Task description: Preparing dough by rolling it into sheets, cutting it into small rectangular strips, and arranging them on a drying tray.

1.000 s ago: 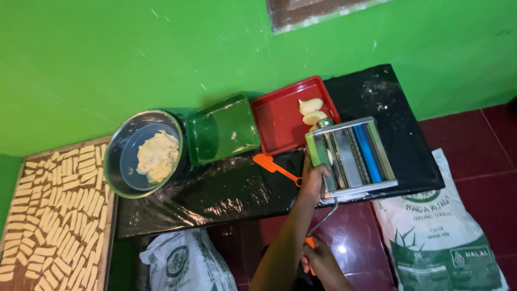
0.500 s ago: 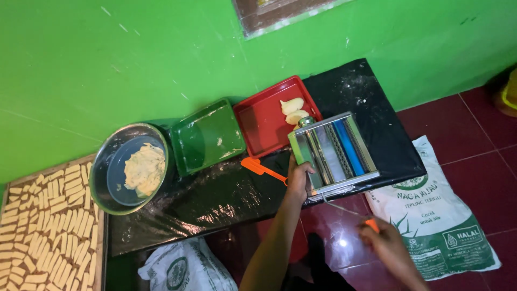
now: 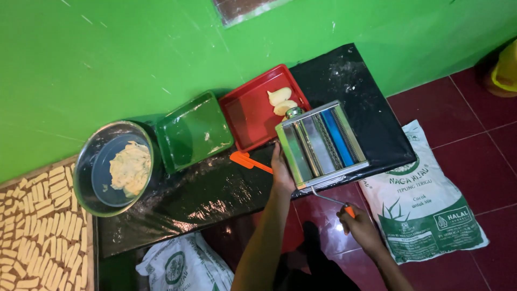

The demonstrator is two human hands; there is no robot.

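We steady the pasta roller (image 3: pixel 321 144) on the bench (image 3: pixel 215 194), left hand (image 3: pixel 282 173) flat against it, right hand (image 3: pixel 360 227) with its grip clamped on the crank handle (image 3: pixel 349 210).

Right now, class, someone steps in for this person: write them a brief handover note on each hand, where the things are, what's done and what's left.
Left hand: pressed against the side of the metal pasta roller, steadying it on the black table.
Right hand: gripping the orange crank handle.
Dough pieces lie in the red tray; more dough in the steel bowl; green tray nearly empty.
Done: cut strips laid out at left.
Left: the tray and bowl dough looks unrolled.
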